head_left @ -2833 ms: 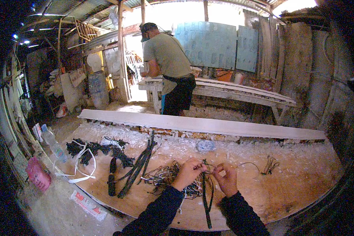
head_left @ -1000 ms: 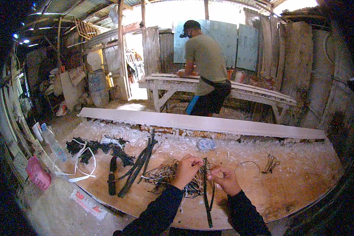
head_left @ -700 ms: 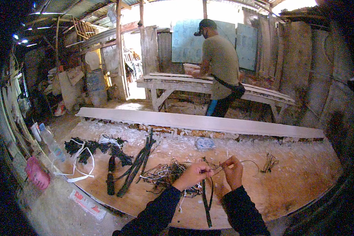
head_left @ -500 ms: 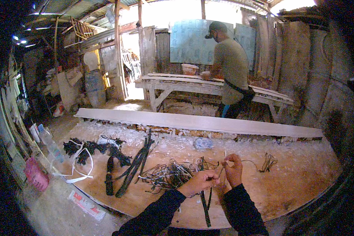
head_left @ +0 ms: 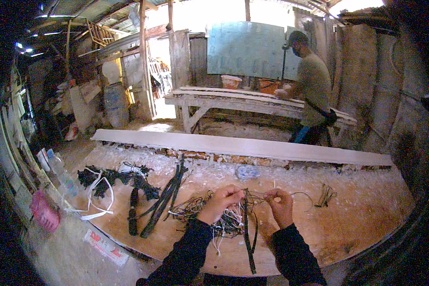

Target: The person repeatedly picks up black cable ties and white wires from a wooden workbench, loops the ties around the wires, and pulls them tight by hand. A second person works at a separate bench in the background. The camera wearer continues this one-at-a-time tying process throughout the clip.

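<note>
On plywood bench [head_left: 357,224], bare surface right of hands. Left hand [head_left: 222,202] and right hand [head_left: 280,205] each pinch strands of wire tangle [head_left: 209,214] between them.

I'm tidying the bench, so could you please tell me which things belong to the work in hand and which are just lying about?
In hand: left hand, right hand, tangled wires, black strip.
Lying about: black strips, white cord, plastic bottles, long plank.
</note>
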Tool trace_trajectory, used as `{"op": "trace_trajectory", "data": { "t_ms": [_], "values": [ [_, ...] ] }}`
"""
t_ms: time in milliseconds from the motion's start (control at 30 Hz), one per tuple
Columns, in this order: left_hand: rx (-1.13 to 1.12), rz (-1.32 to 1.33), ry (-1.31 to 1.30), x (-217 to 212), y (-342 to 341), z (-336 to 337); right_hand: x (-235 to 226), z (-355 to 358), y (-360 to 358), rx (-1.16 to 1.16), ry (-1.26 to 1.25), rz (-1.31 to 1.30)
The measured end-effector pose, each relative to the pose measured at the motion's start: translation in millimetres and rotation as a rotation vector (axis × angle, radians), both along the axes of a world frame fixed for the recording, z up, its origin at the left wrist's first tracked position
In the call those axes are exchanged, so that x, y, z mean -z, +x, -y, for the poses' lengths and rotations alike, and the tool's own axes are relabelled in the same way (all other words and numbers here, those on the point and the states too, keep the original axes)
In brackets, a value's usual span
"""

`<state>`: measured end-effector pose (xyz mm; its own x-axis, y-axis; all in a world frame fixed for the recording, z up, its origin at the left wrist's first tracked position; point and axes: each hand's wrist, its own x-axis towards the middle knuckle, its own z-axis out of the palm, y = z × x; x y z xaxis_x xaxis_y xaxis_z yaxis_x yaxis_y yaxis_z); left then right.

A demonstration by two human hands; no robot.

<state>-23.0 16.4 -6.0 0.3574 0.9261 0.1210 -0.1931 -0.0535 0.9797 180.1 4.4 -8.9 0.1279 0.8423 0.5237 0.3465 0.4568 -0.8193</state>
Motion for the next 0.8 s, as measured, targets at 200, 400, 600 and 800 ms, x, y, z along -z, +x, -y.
{"op": "trace_trajectory", "data": {
  "t_ms": [200, 400, 600, 800],
  "values": [
    [-0.327, -0.131, 0.065, -10, -23, -6, -7, 19, -18, -0.123, -0.11, 0.189],
    [-0.505, -0.254, 0.148, 18, -33, -27, -1, 25, -32, -0.117, -0.061, 0.645],
    [-0.905, -0.182, 0.04, 26, -105, -40, -5, 46, -43, -0.254, 0.22, 0.697],
    [-0.649, -0.083, -0.045, 14, -108, -28, -9, 41, -42, -0.118, -0.087, 0.661]
  ]
}}
